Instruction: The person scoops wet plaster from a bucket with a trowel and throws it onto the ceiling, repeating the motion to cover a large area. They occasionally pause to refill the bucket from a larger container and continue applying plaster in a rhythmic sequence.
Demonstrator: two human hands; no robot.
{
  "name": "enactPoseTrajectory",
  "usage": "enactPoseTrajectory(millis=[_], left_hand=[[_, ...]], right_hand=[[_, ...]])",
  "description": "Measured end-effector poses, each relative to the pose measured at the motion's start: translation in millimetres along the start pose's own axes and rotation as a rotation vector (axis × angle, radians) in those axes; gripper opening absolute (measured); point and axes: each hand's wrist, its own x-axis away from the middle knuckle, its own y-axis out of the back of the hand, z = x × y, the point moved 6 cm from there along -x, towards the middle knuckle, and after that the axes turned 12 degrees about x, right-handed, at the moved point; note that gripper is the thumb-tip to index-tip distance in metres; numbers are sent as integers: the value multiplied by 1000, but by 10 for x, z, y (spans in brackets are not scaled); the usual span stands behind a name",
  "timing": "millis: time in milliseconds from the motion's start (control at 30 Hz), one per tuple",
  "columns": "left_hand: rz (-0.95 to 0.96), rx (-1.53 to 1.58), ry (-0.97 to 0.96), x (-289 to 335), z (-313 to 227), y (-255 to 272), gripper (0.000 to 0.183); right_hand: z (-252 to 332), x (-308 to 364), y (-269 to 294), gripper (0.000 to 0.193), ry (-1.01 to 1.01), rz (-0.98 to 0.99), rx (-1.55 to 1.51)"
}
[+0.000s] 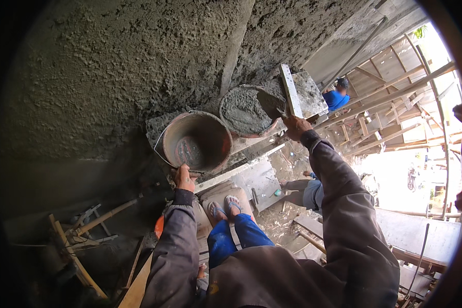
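My left hand (184, 178) is closed on the near rim of a bucket (222, 163) with wet grey residue inside and a thin wire handle at its left. Right of it stands a second bucket (254, 134), filled with wet grey mortar (244, 112). At that bucket's right edge my right hand (296, 127) is closed around a trowel (282, 111); only its metal neck shows clearly, and its blade is hard to make out. Just beyond this hand lies a straight pale batten (291, 91) on a mortar-spattered board (310, 95).
A rough plastered wall (123, 61) rises ahead. My sandalled feet (224, 207) stand on a narrow raised support. Far below right are a person in blue (337, 96), another person partly hidden (312, 195), and timber framing (390, 118). Wooden poles (77, 251) lie at lower left.
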Motion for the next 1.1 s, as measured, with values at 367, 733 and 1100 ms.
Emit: enactPoseTrajectory(millis=[367,733,1100], left_hand=[[4,76,-78,-301,172,-376,57],[182,-4,-2,-366,239,-444,52],[180,12,79,-460,264,-415,51]], right_hand=[[643,-307,-487,38,-119,101,-338],[758,-335,-413,13,-1,361,-953],[299,-126,-297,24,109,-179,-688]])
